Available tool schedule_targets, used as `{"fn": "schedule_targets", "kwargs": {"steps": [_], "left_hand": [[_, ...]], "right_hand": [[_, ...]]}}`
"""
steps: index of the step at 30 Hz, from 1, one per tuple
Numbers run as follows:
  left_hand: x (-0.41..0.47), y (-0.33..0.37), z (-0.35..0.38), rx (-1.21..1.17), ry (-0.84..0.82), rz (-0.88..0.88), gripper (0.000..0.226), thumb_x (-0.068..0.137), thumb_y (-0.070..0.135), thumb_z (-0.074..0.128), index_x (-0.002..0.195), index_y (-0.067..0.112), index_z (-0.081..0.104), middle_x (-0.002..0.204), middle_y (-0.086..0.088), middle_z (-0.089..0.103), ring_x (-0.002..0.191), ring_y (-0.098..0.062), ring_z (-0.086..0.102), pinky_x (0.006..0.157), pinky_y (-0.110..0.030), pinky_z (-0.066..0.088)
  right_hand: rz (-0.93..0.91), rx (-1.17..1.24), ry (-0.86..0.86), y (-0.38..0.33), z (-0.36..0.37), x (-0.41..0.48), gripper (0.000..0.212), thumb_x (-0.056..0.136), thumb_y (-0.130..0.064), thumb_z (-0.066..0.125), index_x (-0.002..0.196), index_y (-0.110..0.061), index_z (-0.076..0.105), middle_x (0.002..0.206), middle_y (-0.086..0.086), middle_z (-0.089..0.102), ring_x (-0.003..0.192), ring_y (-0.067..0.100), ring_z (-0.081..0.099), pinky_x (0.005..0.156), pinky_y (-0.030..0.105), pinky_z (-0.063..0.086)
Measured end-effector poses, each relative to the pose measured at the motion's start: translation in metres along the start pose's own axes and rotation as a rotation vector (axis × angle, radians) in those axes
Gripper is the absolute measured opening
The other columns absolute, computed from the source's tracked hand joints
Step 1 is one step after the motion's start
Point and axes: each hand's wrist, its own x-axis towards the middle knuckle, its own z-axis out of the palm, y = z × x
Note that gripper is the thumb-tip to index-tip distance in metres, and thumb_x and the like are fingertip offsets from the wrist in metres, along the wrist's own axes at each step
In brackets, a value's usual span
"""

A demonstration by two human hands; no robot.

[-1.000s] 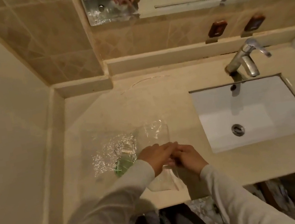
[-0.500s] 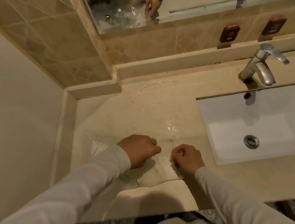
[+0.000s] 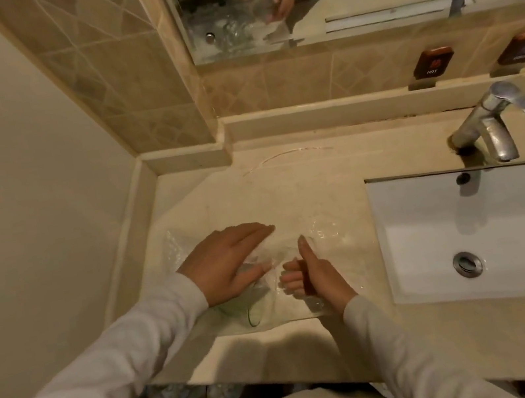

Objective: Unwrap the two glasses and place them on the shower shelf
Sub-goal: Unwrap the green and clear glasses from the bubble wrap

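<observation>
Step in hand: I judge it is the unwrapping of a glass, on the counter [image 3: 286,181] left of the sink [image 3: 488,230].
Left hand [image 3: 227,267]: it lies flat, fingers stretched and together, pressing on the clear wrap [image 3: 327,240]; it grips nothing that I can see.
Right hand [image 3: 315,275]: fingers curled, thumb pointing up, just beside the left hand; it seems to pinch the film, but I cannot tell this for sure.
How to do it well: hold the glass steady through the film with the flat hand, and pull the film away slowly with the other, low over the counter, so the glass does not roll toward the front edge.
Glass [image 3: 255,311]: clear with a green tint, lying on its side, its round rim toward the front edge; it is partly under the left hand and under the wrap.
Second glass: I cannot make it out; the film is shiny and crumpled.
Shower shelf: not in view.
Risk: thin glass, slippery film, hard stone.
</observation>
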Motion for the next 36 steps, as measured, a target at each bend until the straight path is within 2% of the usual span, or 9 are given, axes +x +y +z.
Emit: {"fn": "schedule_targets", "kwargs": {"steps": [2, 7, 10, 12, 14, 17, 22, 30, 36], "left_hand": [[-0.021, -0.016, 0.014, -0.067, -0.081, -0.207, 0.094, 0.082, 0.073, 0.055, 0.155, 0.019, 0.028, 0.155, -0.009, 0.041, 0.141, -0.026, 0.041, 0.111, -0.03, 0.029], [-0.068, -0.044, 0.062, -0.066, -0.345, -0.397, 0.138, 0.057, 0.098, 0.047, 0.152, 0.027, -0.024, 0.16, 0.01, -0.024, 0.148, -0.012, -0.019, 0.123, -0.039, -0.003], [-0.074, -0.049, 0.075, -0.15, -0.325, -0.466, 0.136, 0.056, 0.097, 0.047, 0.145, 0.034, -0.034, 0.159, 0.012, -0.026, 0.147, -0.011, -0.022, 0.122, -0.04, -0.006], [-0.072, -0.051, 0.077, -0.2, -0.248, -0.471, 0.116, 0.069, 0.093, 0.037, 0.15, 0.034, -0.022, 0.16, 0.014, -0.019, 0.147, -0.009, -0.017, 0.122, -0.041, -0.005], [-0.061, -0.057, 0.071, -0.272, -0.101, -0.469, 0.082, 0.088, 0.075, 0.027, 0.157, 0.032, 0.012, 0.165, 0.009, 0.007, 0.152, -0.013, 0.004, 0.124, -0.044, 0.004], [-0.021, -0.071, 0.054, -0.339, -0.018, -0.48, 0.049, 0.099, 0.043, 0.039, 0.142, 0.023, 0.051, 0.151, -0.003, 0.049, 0.141, -0.024, 0.041, 0.118, -0.046, 0.026], [0.058, -0.079, 0.037, -0.432, -0.433, -0.376, 0.041, 0.097, 0.018, 0.056, 0.137, 0.029, 0.058, 0.144, 0.004, 0.055, 0.133, -0.02, 0.05, 0.114, -0.036, 0.034], [0.101, -0.066, 0.052, -0.439, -0.664, -0.204, 0.042, 0.079, 0.014, 0.069, 0.118, 0.029, 0.07, 0.086, 0.013, 0.076, 0.093, -0.003, 0.068, 0.098, -0.032, 0.05], [0.109, -0.065, 0.052, -0.533, -0.774, -0.227, 0.058, 0.079, 0.037, 0.081, 0.132, 0.029, 0.061, 0.119, 0.008, 0.071, 0.116, -0.012, 0.062, 0.109, -0.035, 0.041]], "right_hand": [[0.006, 0.015, -0.061, -0.013, 0.008, 0.001, 0.047, 0.098, -0.06, 0.051, 0.086, -0.015, 0.05, 0.079, 0.013, 0.042, 0.068, 0.022, 0.039, 0.059, 0.031, 0.028], [-0.153, 0.076, -0.084, -0.018, 0.017, -0.005, 0.015, 0.094, -0.02, 0.071, 0.097, -0.006, 0.075, 0.095, 0.017, 0.077, 0.073, 0.022, 0.07, 0.069, 0.031, 0.058], [-0.237, 0.048, -0.051, -0.013, 0.016, -0.013, 0.049, 0.081, -0.051, 0.075, 0.115, -0.017, 0.074, 0.108, 0.009, 0.079, 0.099, 0.016, 0.076, 0.09, 0.031, 0.061], [-0.259, -0.313, -0.067, -0.004, 0.008, -0.024, 0.082, 0.066, -0.061, 0.082, 0.135, -0.021, 0.063, 0.119, -0.005, 0.074, 0.106, 0.0, 0.07, 0.097, 0.021, 0.054], [-0.253, -0.707, -0.08, 0.011, -0.001, -0.032, 0.096, 0.063, -0.052, 0.09, 0.147, -0.027, 0.051, 0.126, -0.013, 0.066, 0.106, -0.014, 0.062, 0.091, 0.003, 0.044], [-0.219, -0.837, -0.052, 0.028, -0.007, -0.043, 0.086, 0.075, -0.027, 0.088, 0.148, -0.033, 0.043, 0.117, -0.001, 0.074, 0.101, -0.01, 0.064, 0.099, 0.012, 0.046], [-0.277, -0.881, 0.143, 0.041, 0.004, -0.059, 0.028, 0.093, -0.009, 0.064, 0.118, -0.017, 0.074, 0.103, -0.002, 0.078, 0.093, 0.001, 0.07, 0.081, 0.004, 0.045], [-0.31, -0.747, 0.304, 0.052, 0.025, -0.074, 0.022, 0.087, -0.024, 0.065, 0.105, -0.02, 0.078, 0.089, -0.005, 0.078, 0.08, 0.0, 0.068, 0.072, 0.004, 0.045], [-0.273, -0.765, 0.358, 0.062, 0.025, -0.077, 0.033, 0.084, -0.032, 0.06, 0.109, -0.022, 0.078, 0.096, -0.009, 0.077, 0.092, 0.003, 0.069, 0.082, 0.01, 0.049]]}}
